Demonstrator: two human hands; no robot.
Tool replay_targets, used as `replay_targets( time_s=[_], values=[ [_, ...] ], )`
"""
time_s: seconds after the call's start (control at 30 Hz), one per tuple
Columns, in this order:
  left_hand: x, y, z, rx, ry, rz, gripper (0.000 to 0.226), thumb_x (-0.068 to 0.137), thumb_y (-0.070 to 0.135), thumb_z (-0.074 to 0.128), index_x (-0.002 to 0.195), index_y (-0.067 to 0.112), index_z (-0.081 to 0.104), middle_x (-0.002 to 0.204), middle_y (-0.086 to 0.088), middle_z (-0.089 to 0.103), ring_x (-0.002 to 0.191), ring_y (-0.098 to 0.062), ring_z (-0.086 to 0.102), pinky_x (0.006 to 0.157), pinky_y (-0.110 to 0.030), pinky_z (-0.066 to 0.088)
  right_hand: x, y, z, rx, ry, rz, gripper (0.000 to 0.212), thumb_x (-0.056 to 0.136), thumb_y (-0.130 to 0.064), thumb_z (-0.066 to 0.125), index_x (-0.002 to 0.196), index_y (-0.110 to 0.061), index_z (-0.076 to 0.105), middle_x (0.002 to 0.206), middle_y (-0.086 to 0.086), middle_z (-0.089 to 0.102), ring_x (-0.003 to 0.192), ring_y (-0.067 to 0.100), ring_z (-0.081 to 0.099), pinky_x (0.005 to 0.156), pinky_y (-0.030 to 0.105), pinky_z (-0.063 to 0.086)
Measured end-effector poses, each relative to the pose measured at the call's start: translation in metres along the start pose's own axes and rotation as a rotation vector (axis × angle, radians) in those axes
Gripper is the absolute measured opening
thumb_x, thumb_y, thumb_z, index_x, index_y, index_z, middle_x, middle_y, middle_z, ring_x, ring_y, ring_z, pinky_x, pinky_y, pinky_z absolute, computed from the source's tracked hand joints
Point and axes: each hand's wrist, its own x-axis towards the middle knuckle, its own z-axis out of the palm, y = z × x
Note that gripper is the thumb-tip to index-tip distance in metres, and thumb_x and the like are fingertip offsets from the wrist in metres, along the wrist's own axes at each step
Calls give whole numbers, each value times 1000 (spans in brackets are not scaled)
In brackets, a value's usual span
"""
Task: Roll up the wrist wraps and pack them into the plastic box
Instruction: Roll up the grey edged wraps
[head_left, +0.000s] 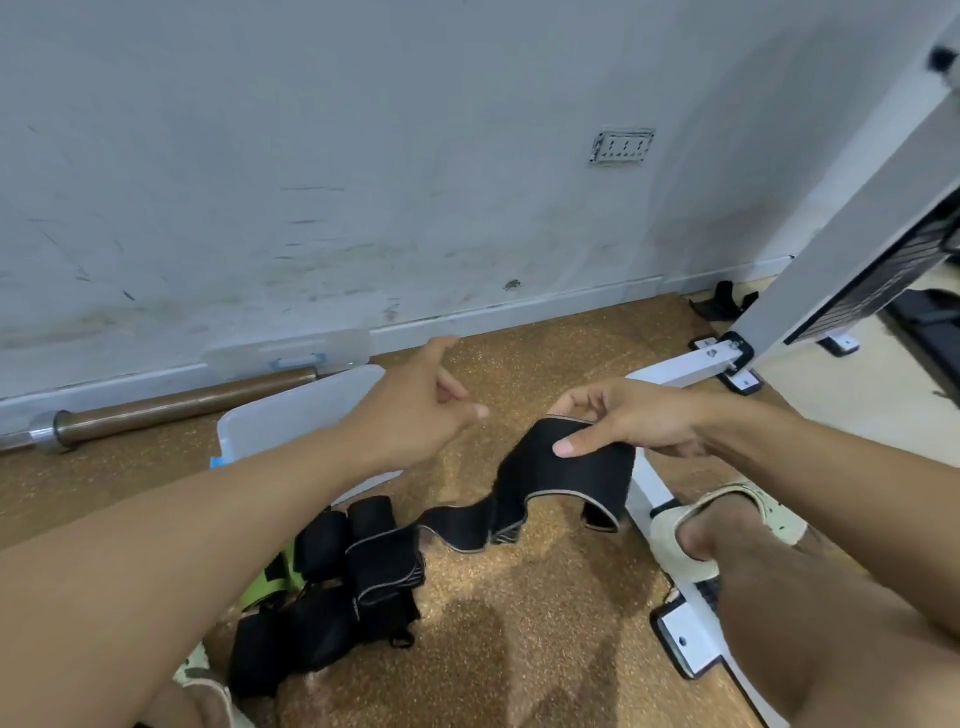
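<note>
plastic box (291, 415) — left, behind wrap pile (337, 587) | barbell (171, 402) — along wall (363, 156)

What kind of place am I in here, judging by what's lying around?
Probably a home or small gym. A barbell lies along the wall, the white frame of an exercise machine stands at right, and black wrist wraps are piled on the speckled cork-coloured floor.

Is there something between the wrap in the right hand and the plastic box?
Only the left hand, open and empty, hangs between the wrist wrap and the plastic box; otherwise bare floor.
</note>
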Motion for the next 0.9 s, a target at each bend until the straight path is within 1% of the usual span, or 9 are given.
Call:
replay_targets(
  time_s=[0.13,0.23,0.33,0.4,0.5,0.6,0.73,0.8,0.9],
  values=[
    [-11,8,21,-160,-175,7,78,84,46,79,150,32,40,121,12,62,107,-3,65,87,-24,55,-8,-15,8,139,29,-53,47,88,-9,75,133,-20,63,97,2,78,90,19,73,80,29,56],
    [-17,15,26,-282,-186,-14,67,84,45,79,142,34,48,119,10,68,104,-5,69,88,-23,54,-12,-26,12,272,71,-123,51,91,-2,70,137,-21,60,111,14,77,101,26,73,88,32,59],
    [-18,18,24,-379,-45,10,59,85,31,82,136,32,53,110,0,75,95,-14,75,92,-38,59,-18,-38,20,312,111,-188,52,94,3,65,139,-22,59,116,20,75,104,30,72,94,37,58],
    [-18,20,19,-459,56,38,56,87,21,81,134,30,53,108,-10,75,88,-23,77,81,-42,63,-21,-48,25,335,156,-229,54,92,5,67,138,-23,58,113,18,76,106,31,72,99,41,56],
    [-19,27,7,-645,159,4,56,91,14,76,137,28,48,109,-13,73,81,-25,77,68,-42,64,-21,-60,30,376,258,-289,61,87,5,73,140,-20,55,114,17,76,113,33,71,102,44,54],
    [-18,28,-3,-768,257,-49,58,92,9,74,140,25,45,105,-16,74,79,-23,77,63,-34,63,-21,-60,35,328,280,-236,61,86,2,77,139,-20,55,112,13,77,108,31,73,96,43,57],
    [-16,21,-11,-650,331,-94,63,92,17,75,144,28,41,112,-14,71,89,-21,75,77,-36,63,-26,-59,44,164,314,-162,53,87,-5,79,134,-19,56,105,11,79,81,21,74,70,28,61],
    [-16,18,-13,-468,353,-75,71,90,28,77,149,30,37,125,-1,66,98,-10,68,87,-27,55,-29,-64,45,194,378,-243,54,87,-6,79,133,-20,53,98,14,79,71,20,72,65,29,61],
    [-22,23,-12,-388,302,58,64,84,44,80,141,37,50,127,15,64,115,-4,63,103,-31,49,-33,-71,48,244,452,-365,52,88,-6,77,133,-16,52,87,12,79,69,19,73,64,26,60]
  ],
)
